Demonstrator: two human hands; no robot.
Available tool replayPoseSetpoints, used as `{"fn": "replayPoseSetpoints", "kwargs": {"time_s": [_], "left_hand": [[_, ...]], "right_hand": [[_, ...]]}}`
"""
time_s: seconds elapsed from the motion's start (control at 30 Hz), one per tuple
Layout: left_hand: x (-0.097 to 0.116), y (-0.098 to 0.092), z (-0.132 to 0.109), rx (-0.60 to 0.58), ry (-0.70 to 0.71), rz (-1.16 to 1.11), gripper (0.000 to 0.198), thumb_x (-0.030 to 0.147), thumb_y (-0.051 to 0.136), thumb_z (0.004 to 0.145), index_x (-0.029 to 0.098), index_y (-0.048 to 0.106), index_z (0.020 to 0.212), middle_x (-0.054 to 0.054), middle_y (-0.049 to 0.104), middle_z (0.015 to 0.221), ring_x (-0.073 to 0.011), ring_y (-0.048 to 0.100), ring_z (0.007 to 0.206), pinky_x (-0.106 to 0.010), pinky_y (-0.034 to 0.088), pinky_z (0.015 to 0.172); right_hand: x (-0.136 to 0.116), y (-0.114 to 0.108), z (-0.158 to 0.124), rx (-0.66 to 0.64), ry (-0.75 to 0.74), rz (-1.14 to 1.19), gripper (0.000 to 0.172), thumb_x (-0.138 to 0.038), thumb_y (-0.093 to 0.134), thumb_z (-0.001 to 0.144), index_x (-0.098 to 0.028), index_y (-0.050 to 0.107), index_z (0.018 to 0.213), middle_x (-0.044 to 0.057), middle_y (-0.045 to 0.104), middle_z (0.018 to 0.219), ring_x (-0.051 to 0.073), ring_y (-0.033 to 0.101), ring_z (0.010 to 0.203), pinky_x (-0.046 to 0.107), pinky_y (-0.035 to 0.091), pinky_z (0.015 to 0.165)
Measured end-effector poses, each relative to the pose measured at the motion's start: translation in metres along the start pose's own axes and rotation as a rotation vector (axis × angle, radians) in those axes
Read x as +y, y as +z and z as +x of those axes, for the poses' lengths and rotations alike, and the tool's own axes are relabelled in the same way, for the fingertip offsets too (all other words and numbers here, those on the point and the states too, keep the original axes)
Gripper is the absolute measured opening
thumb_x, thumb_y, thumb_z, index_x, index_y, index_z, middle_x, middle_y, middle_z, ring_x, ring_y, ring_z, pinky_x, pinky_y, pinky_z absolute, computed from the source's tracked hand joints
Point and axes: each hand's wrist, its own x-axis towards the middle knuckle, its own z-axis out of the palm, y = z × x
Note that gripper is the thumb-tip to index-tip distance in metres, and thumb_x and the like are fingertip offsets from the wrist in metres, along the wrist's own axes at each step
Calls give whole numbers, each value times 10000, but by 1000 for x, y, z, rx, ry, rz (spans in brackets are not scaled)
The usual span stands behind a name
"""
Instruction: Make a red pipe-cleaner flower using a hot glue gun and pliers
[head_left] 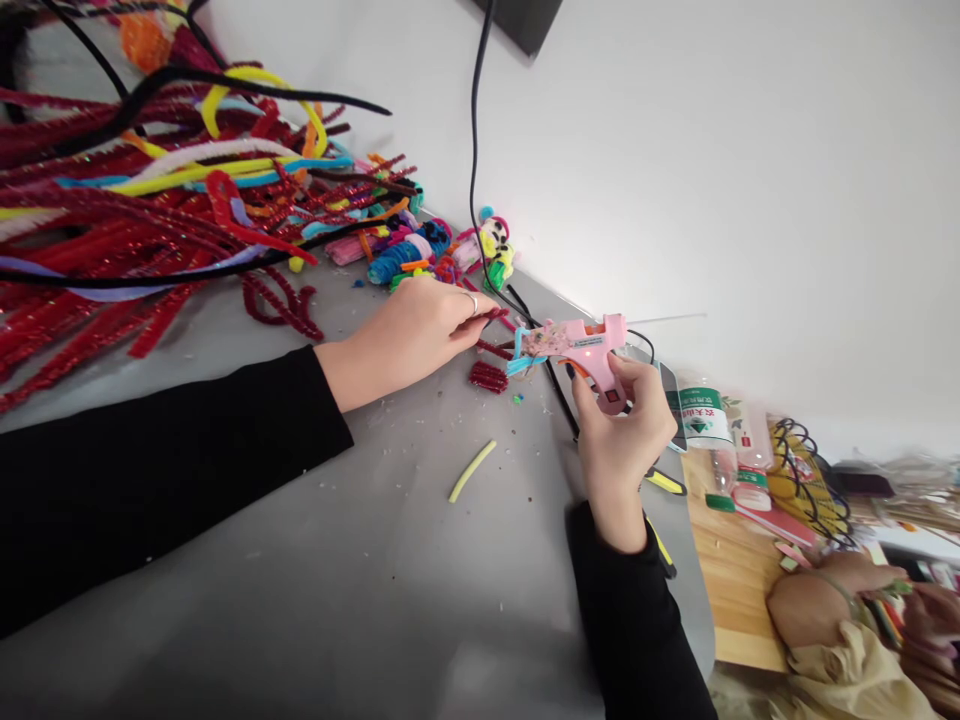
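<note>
My right hand [626, 420] is wrapped round the handle of a pink hot glue gun [589, 350], whose nozzle end points left and looks crusted with glue and bits. A light-blue bent strip [517, 355] stands at the nozzle end. Left of it, my left hand [431, 330] pinches a dark red pipe cleaner [496, 314] between thumb and fingertips; part of it is hidden by the fingers. Just below lies a small dark red bundle of pipe cleaner [488, 377], apart from both hands. A short pale yellow-green stick [472, 470] rests nearer on the grey table [420, 590].
A large heap of pipe cleaners [150, 220] covers the table's left. Small pipe-cleaner figures [412, 250] stand by the wall. A black cable [476, 130] hangs down behind the glue gun. Rightward are a phone, plastic bottles [705, 415], yellow-black cutters [664, 483] and another person's arm [814, 605].
</note>
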Motion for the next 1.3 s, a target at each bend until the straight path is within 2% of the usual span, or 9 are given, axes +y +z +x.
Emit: {"fn": "replayPoseSetpoints", "kwargs": {"time_s": [0.4, 0.87, 1.3], "left_hand": [[2, -2, -1, -27, -36, -2, 346, 200, 508, 956, 183, 804, 1135, -61, 823, 1036, -222, 767, 933, -304, 573, 882], [0, -2, 0, -35, -33, 17, 339, 210, 511, 977, 175, 795, 1159, -80, 821, 1032, -237, 770, 940, -319, 568, 884], [-5, 0, -1, -20, 7, 49, 371, 235, 460, 995, 159, 790, 1146, -83, 815, 1035, -232, 758, 932, -318, 568, 858]], "right_hand": [[1, 0, -1, 3, 11, -2, 246, -428, 693, 867, -200, 625, 927, 37, 711, 868, 124, 518, 600, 272, 462, 593], [3, 1, -1, 32, -7, 33, 181, -321, 724, 823, -193, 657, 932, 25, 720, 847, 124, 538, 608, 259, 445, 586], [0, 2, -1, 38, -9, 26, 190, -349, 727, 835, -196, 634, 898, 22, 718, 838, 114, 514, 585, 256, 444, 580]]}}
